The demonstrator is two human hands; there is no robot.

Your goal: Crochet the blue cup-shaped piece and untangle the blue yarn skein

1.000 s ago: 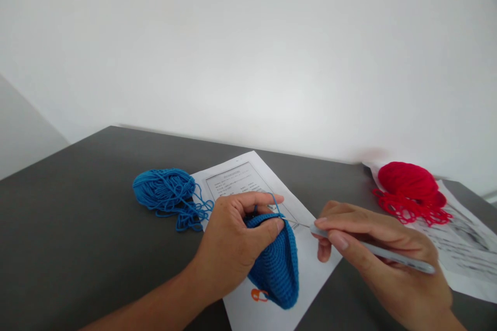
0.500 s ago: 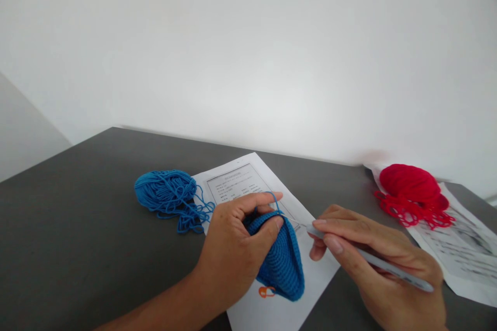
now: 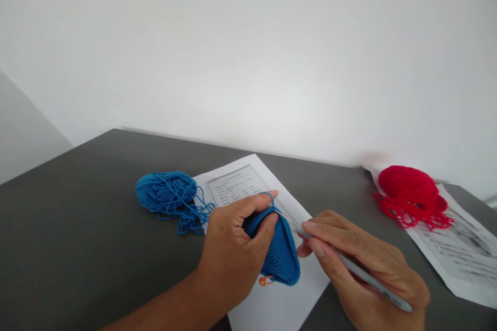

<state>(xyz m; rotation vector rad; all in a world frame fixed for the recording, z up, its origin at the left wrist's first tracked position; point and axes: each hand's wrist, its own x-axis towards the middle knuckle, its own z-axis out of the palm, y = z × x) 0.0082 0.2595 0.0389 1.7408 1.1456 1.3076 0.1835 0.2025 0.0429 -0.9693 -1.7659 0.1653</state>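
Observation:
My left hand [image 3: 233, 248] is closed around a blue crocheted piece [image 3: 280, 253], thumb and fingers pinching its upper edge, with a blue strand looped over the index finger. My right hand [image 3: 361, 264] grips a grey crochet hook [image 3: 357, 271] like a pen; its thin metal tip touches the top edge of the blue piece. An orange stitch marker [image 3: 265, 281] hangs at the piece's lower edge. The work is held just above a printed sheet of paper [image 3: 248, 186].
A blue yarn ball [image 3: 165, 192] with loose strands lies left of the sheet on the dark grey table [image 3: 77, 227]. A red yarn ball [image 3: 409, 186] rests on a second printed sheet [image 3: 462, 253] at the right. A white wall rises behind the table's far edge.
My right hand and the hook have moved left, closer to the blue piece. The left hand has turned the piece slightly, lifting its lower edge.

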